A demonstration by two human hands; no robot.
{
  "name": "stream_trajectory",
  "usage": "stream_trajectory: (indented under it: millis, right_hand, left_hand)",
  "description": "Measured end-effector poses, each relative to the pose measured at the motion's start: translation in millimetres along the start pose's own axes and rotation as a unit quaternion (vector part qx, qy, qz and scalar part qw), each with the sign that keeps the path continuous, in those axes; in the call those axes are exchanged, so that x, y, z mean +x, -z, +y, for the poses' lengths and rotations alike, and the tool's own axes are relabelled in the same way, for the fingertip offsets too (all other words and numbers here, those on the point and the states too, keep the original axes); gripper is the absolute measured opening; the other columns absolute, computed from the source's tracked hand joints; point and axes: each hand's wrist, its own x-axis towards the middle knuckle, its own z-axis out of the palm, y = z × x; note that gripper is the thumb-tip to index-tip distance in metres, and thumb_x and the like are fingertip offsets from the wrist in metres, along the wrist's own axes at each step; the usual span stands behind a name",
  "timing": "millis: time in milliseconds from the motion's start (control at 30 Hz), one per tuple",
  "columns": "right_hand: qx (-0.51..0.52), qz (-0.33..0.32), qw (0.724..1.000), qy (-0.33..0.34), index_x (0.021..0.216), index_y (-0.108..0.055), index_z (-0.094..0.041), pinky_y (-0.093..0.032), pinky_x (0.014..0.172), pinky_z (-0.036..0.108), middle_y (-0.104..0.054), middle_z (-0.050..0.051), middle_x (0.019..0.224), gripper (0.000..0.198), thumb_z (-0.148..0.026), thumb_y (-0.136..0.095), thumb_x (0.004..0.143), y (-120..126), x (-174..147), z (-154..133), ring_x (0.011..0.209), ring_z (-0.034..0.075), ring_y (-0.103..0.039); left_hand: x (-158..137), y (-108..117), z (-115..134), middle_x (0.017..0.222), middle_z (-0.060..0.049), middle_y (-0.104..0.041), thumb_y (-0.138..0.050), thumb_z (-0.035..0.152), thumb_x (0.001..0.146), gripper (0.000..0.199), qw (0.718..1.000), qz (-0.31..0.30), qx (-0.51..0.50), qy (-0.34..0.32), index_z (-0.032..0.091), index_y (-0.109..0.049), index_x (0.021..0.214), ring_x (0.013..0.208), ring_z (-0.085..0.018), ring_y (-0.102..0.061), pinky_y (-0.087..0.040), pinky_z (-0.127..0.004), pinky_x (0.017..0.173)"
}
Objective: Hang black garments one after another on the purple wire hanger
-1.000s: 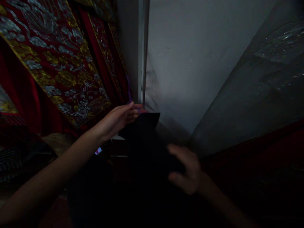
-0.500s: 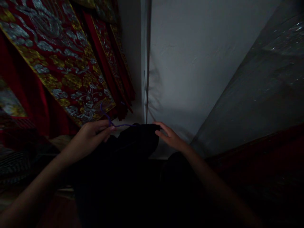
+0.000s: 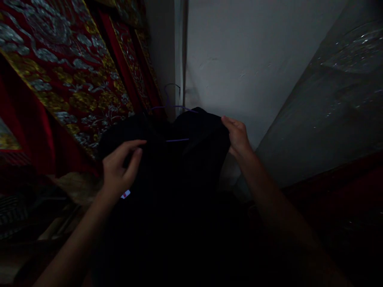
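A black garment, maybe a shirt, hangs on a thin purple clothes hanger. The hanger's hook stands up in front of the wall corner, and its bottom bar shows through the neck opening. My right hand pinches the garment's right shoulder, thumb on top. Over the left front of the garment, my left hand has its index finger stretched along the cloth near the neck, thumb apart from it. A small white tag with a reddish mark shows beside my left wrist. Most folds are lost in darkness.
Red embroidered cloth with gold and silver patterns hangs at the left. A pale wall with a vertical corner strip is ahead. Shiny clear plastic sheeting covers something at the right.
The garment now sits spread on the hanger, with hook and bar visible. My left hand has let go of the purple hanger end; my right hand has moved up and right with the shoulder.
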Motion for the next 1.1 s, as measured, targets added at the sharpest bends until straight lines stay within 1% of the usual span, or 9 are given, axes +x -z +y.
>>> stream_trajectory:
  millis: [100, 167, 300, 467, 733, 867, 933, 1000, 1100]
  right_hand:
    - [-0.036, 0.041, 0.998, 0.033, 0.074, -0.065, -0.024, -0.057, 0.076, 0.035, -0.069, 0.003, 0.075, 0.042, -0.065, -0.075, 0.073, 4.6, -14.7, 1.4, 0.086, 0.025, -0.069]
    - [-0.059, 0.065, 0.994, 0.063, 0.073, -0.066, -0.024, -0.056, 0.077, 0.033, -0.066, 0.002, 0.074, 0.040, -0.062, -0.074, 0.076, 3.7, -21.4, 2.8, 0.086, 0.022, -0.067]
    - [-0.063, 0.067, 0.990, 0.103, 0.073, -0.066, -0.024, -0.054, 0.076, 0.031, -0.063, 0.001, 0.073, 0.037, -0.060, -0.074, 0.078, -6.1, -7.7, -1.9, 0.082, 0.019, -0.065]
    - [-0.033, 0.100, 0.988, 0.117, 0.077, -0.064, -0.021, -0.052, 0.074, 0.030, -0.062, 0.001, 0.074, 0.039, -0.059, -0.071, 0.081, 4.1, 6.2, -2.3, 0.082, 0.018, -0.063]
    - [-0.062, 0.141, 0.986, 0.064, 0.075, -0.062, -0.019, -0.050, 0.069, 0.030, -0.058, -0.001, 0.070, 0.038, -0.055, -0.071, 0.083, 48.4, -39.3, 41.4, 0.071, 0.016, -0.059]
    - [-0.145, 0.219, 0.956, 0.129, 0.092, -0.068, -0.016, -0.050, 0.089, 0.036, -0.069, 0.006, 0.093, 0.031, -0.047, -0.066, 0.086, 41.8, -57.2, 56.3, 0.093, 0.020, -0.064]
    - [-0.163, 0.274, 0.937, 0.145, 0.108, -0.068, -0.016, -0.046, 0.100, 0.039, -0.068, 0.010, 0.115, 0.033, -0.040, -0.067, 0.085, 27.3, -88.2, 65.0, 0.109, 0.022, -0.062]
    - [-0.159, 0.311, 0.933, 0.087, 0.111, -0.067, -0.018, -0.046, 0.099, 0.039, -0.066, 0.010, 0.117, 0.033, -0.039, -0.067, 0.086, 6.2, -136.8, 77.5, 0.110, 0.023, -0.061]
    - [-0.105, 0.153, 0.979, -0.084, 0.103, -0.066, -0.019, -0.051, 0.086, 0.036, -0.068, 0.008, 0.103, 0.028, -0.042, -0.067, 0.086, -26.7, -215.8, 99.2, 0.094, 0.022, -0.065]
  left_hand:
    - [-21.2, -28.6, -2.1, 0.096, -0.001, -0.069, -0.052, 0.030, 0.098, 0.048, 0.983, -0.179, -0.050, 0.009, 0.031, -0.048, 0.146, 0.082, -0.017, -0.067, -0.055, -0.030, 0.077]
    - [-31.9, -46.1, -2.3, 0.103, -0.002, -0.070, -0.049, 0.031, 0.100, 0.057, 0.967, -0.244, -0.070, 0.008, 0.033, -0.035, 0.155, 0.086, -0.018, -0.069, -0.056, -0.032, 0.080]
    - [-40.0, -68.8, -1.1, 0.116, -0.005, -0.070, -0.044, 0.031, 0.102, 0.055, 0.960, -0.270, -0.077, -0.016, 0.035, -0.034, 0.156, 0.100, -0.021, -0.070, -0.055, -0.036, 0.089]
    - [-45.7, -87.0, -7.8, 0.127, -0.007, -0.069, -0.045, 0.032, 0.101, 0.041, 0.944, -0.328, -0.018, 0.039, 0.028, -0.052, 0.142, 0.103, -0.025, -0.072, -0.055, -0.038, 0.088]
    - [-83.1, -94.0, -12.3, 0.094, -0.005, -0.068, -0.053, 0.033, 0.098, 0.016, 0.916, -0.398, -0.025, 0.054, 0.022, -0.064, 0.098, 0.080, -0.021, -0.068, -0.049, -0.030, 0.070]
    - [-108.7, -103.7, -5.7, 0.089, -0.003, -0.066, -0.054, 0.027, 0.096, 0.010, 0.915, -0.375, -0.125, 0.078, 0.021, -0.061, 0.093, 0.078, -0.017, -0.066, -0.047, -0.027, 0.070]
    - [-122.4, -113.8, 0.7, 0.087, -0.002, -0.066, -0.058, 0.025, 0.094, 0.007, 0.927, -0.318, -0.166, 0.106, 0.021, -0.060, 0.089, 0.080, -0.017, -0.065, -0.047, -0.027, 0.072]
    - [-136.1, -125.9, 10.0, 0.086, -0.001, -0.067, -0.060, 0.023, 0.091, 0.005, 0.940, -0.241, -0.194, 0.146, 0.021, -0.061, 0.087, 0.082, -0.017, -0.066, -0.048, -0.028, 0.076]
    - [-155.4, -142.6, 26.9, 0.092, -0.002, -0.069, -0.062, 0.021, 0.088, 0.013, 0.937, -0.130, -0.241, 0.216, 0.021, -0.063, 0.101, 0.084, -0.017, -0.067, -0.051, -0.028, 0.078]
